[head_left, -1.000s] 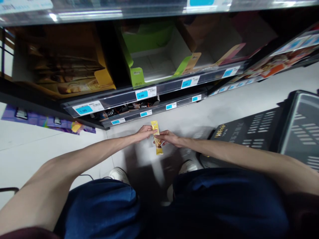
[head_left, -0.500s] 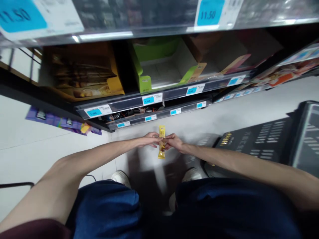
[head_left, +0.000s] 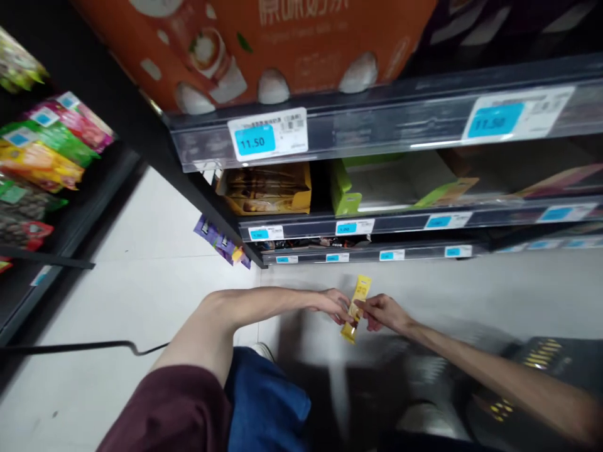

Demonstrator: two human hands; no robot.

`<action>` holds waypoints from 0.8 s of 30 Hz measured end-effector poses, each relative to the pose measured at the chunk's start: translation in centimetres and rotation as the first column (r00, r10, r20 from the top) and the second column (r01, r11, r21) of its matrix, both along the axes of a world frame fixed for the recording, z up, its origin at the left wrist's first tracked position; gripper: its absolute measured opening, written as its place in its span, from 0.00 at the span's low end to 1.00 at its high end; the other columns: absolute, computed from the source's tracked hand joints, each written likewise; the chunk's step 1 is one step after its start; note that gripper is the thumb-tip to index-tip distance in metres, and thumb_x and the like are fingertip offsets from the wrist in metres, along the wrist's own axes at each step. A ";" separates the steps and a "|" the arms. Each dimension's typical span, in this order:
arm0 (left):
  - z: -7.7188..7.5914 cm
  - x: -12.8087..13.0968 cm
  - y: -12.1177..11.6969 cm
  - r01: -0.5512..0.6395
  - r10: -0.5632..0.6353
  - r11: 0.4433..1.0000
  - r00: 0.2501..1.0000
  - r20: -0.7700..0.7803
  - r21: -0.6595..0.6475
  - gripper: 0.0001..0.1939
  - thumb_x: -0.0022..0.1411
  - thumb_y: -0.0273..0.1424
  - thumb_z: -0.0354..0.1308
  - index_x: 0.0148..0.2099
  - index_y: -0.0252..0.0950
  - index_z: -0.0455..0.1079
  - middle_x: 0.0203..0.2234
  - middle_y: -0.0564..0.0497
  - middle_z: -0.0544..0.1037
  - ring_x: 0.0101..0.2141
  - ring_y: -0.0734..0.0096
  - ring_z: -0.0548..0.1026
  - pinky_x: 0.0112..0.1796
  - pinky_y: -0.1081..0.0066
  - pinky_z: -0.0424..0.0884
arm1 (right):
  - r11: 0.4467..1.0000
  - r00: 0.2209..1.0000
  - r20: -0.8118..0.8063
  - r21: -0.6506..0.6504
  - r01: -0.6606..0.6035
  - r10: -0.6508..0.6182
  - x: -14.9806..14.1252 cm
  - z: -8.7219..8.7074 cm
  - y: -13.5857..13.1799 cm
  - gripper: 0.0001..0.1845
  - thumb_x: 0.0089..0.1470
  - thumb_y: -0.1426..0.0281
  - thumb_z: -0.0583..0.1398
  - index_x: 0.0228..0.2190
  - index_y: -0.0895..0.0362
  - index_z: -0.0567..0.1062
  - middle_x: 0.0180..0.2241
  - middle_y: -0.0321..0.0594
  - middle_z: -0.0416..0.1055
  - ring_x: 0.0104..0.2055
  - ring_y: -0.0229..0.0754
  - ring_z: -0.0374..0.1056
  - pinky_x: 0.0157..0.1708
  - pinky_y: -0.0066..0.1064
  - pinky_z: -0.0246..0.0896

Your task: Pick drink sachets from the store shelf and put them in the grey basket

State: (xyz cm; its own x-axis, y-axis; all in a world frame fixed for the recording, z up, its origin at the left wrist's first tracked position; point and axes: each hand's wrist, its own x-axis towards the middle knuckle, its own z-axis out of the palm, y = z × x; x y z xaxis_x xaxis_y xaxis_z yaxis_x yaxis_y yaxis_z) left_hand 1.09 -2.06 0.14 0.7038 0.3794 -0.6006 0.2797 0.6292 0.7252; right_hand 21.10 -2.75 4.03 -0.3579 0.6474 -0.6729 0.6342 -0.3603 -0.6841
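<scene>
A slim yellow stick packet (head_left: 362, 289) with a brown patch near its lower end is held over the floor in front of the shelves, tilted with its top to the right. My right hand (head_left: 385, 312) pinches its middle from the right side, thumb and fingers closed on it. On the other side, my left hand (head_left: 333, 304) has its fingers closed at the packet's lower left edge. Similar-looking sticks lie in a yellow open box (head_left: 271, 206) on the lower shelf.
A green open carton (head_left: 348, 202) stands beside the yellow box. Above is a shelf edge with an 11.50 price tag (head_left: 268, 134) and an orange box (head_left: 301, 44). Purple packets (head_left: 219, 242) hang at the shelf's end. A dark grey basket (head_left: 565, 370) stands at lower right.
The view has swung left and back, bringing the orange box and the left-hand shelves into sight. The packet has gone from nearly upright to tilted right, still between both hands.
</scene>
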 end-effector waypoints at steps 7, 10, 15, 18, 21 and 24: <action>0.6 -0.4 0.7 0.090 -0.091 0.996 0.994 -0.061 -0.020 0.24 0.36 0.25 0.70 0.39 0.37 0.68 0.32 0.55 0.76 0.36 0.68 0.77 0.37 0.66 0.75 | 0.590 0.834 0.303 0.597 -0.543 0.461 -0.1 2.5 1.2 0.11 0.56 0.69 0.54 0.39 0.54 0.74 0.41 0.45 0.73 0.35 0.43 0.70 0.38 0.35 0.65; -0.4 -0.4 0.5 0.109 -0.107 0.993 0.993 -0.050 0.051 0.25 0.37 0.26 0.69 0.40 0.37 0.67 0.32 0.55 0.76 0.35 0.69 0.77 0.36 0.67 0.75 | 0.469 0.723 0.399 0.566 -0.678 0.564 -0.5 3.1 1.4 0.15 0.55 0.70 0.55 0.44 0.53 0.74 0.49 0.46 0.69 0.43 0.46 0.71 0.41 0.37 0.66; -2.6 -0.5 0.0 0.147 -0.146 0.979 0.989 -0.014 0.142 0.18 0.40 0.30 0.68 0.36 0.36 0.69 0.28 0.55 0.76 0.30 0.69 0.76 0.31 0.68 0.74 | 0.315 0.550 0.486 0.483 -0.817 0.679 -1.0 3.5 1.2 0.13 0.53 0.72 0.57 0.42 0.53 0.75 0.43 0.48 0.72 0.47 0.52 0.68 0.45 0.41 0.64; -2.7 -0.1 0.0 0.162 -0.162 0.977 0.987 -0.009 0.140 0.16 0.40 0.29 0.68 0.35 0.36 0.71 0.27 0.55 0.76 0.30 0.68 0.75 0.30 0.68 0.73 | 0.278 0.491 0.497 0.443 -0.852 0.715 -1.1 4.2 0.8 0.13 0.50 0.75 0.56 0.37 0.54 0.75 0.41 0.50 0.72 0.47 0.53 0.67 0.45 0.41 0.63; -2.1 0.7 0.1 0.162 -0.166 0.982 0.986 0.036 0.097 0.14 0.42 0.30 0.67 0.35 0.37 0.71 0.27 0.53 0.77 0.30 0.66 0.76 0.31 0.67 0.73 | 0.358 0.471 0.418 0.321 -0.877 0.777 -1.5 5.9 0.8 0.10 0.46 0.77 0.57 0.32 0.53 0.72 0.39 0.48 0.72 0.43 0.49 0.69 0.44 0.37 0.63; -1.3 1.2 0.5 0.144 -0.143 0.990 0.985 0.096 -0.004 0.08 0.49 0.32 0.61 0.34 0.36 0.70 0.26 0.50 0.77 0.28 0.65 0.77 0.33 0.66 0.74 | 0.466 0.522 0.363 0.236 -0.853 0.772 -2.6 9.5 1.5 0.08 0.46 0.77 0.56 0.29 0.52 0.67 0.37 0.42 0.71 0.39 0.45 0.70 0.40 0.34 0.64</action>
State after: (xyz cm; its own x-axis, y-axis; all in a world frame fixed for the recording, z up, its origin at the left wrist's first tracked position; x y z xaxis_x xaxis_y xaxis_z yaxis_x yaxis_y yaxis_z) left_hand 2.29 -1.52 -1.12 0.8043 0.2645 -0.5321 0.2977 0.5956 0.7461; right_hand 18.51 -1.23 13.57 -0.7479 0.3161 -0.5838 0.6292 0.6178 -0.4716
